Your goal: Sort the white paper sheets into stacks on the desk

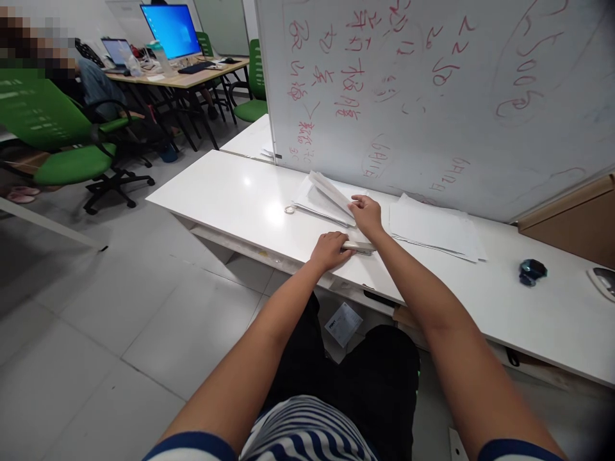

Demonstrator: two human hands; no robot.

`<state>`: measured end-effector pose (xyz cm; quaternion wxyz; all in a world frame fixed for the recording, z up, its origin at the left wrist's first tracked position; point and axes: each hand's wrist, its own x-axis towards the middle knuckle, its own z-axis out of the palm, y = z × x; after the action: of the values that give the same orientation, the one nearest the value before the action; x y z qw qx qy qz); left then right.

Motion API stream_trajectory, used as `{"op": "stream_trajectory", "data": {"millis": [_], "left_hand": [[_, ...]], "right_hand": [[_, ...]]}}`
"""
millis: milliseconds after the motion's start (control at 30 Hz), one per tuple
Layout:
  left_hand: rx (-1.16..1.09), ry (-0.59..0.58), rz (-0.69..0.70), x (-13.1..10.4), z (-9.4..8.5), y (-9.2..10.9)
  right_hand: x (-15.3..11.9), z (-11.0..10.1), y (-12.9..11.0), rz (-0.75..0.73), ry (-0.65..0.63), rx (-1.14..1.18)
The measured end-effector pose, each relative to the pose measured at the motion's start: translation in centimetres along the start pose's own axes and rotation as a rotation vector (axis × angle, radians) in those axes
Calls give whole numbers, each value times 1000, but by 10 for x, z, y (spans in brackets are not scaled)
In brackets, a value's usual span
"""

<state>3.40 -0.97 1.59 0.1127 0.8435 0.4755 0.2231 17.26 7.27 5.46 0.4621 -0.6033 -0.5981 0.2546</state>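
Observation:
My left hand (331, 250) rests at the front edge of the white desk, its fingers closed round a slim pale stapler (358, 245). Part of the stapler is hidden by that hand and by my right forearm. Farther back, my right hand (367, 216) pinches the near end of a few white paper sheets (330, 191), which are raised at a slant. Beneath them lies a loose stack of paper (307, 200). To the right of my right hand, a second pile of paper (432, 227) lies flat on the desk.
A small ring-shaped roll (289, 209) sits left of the papers. A whiteboard (408, 96) with red writing stands along the desk's (206, 186) back. Rightward are a dark blue object (532, 271) and a cardboard box (571, 214). Green chairs (72, 163) and a person's leg (98, 86) are at far left.

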Motion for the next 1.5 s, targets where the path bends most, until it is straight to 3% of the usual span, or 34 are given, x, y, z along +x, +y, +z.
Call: {"op": "stream_trajectory", "data": {"millis": [333,533,767,900,1000,1100,1200,1333,1500], "left_hand": [[-6,14,33,-1,-1,-1],[-42,-8,36,1,-1,-1],[-201,16,-25,2,-8,-2],[-477,125,-5,-5,-19,1],[-880,224,-9,-18,-31,23],[-1335,99,-115,-31,-44,59],[-1590,5,-281,-40,-56,90],[-1652,68,-278,-46,-70,104],[-1361,63,-215,-65,-83,103]], "right_hand": [[4,-13,-10,-85,162,120],[-11,-49,-32,-172,298,165],[-76,-118,-65,-227,414,217],[-125,-144,-75,-203,496,251],[-161,-156,-76,-164,532,249],[-193,-163,-71,-119,533,247],[-222,-165,-68,-91,521,210],[-257,-164,-67,-65,467,155],[-282,-162,-64,-6,252,338]]}}
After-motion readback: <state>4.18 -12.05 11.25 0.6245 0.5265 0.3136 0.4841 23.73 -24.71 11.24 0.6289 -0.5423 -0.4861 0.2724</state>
